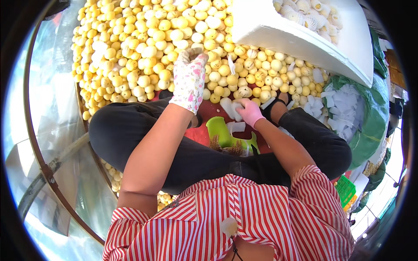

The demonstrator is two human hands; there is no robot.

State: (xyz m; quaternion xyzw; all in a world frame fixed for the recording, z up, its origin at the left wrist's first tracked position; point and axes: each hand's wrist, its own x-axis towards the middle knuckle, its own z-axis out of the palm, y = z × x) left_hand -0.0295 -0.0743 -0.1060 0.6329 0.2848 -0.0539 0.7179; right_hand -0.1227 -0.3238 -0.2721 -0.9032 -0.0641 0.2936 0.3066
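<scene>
My left hand, in a white floral glove with grey fingertips, reaches into the pile of round pale-yellow fruit, its fingers curled; what they hold, if anything, is hidden. Lower and to the right, my right hand, in a pink glove, has its fingers closed on a white foam piece. Just below it, between my legs, lie a bright green plastic object with brown bristles and more white foam scraps on a red surface.
A white foam box with net-wrapped fruit stands at upper right. Green sacking and a heap of white foam pieces lie at right, a green crate below. Metal bars and clear sheeting line the left.
</scene>
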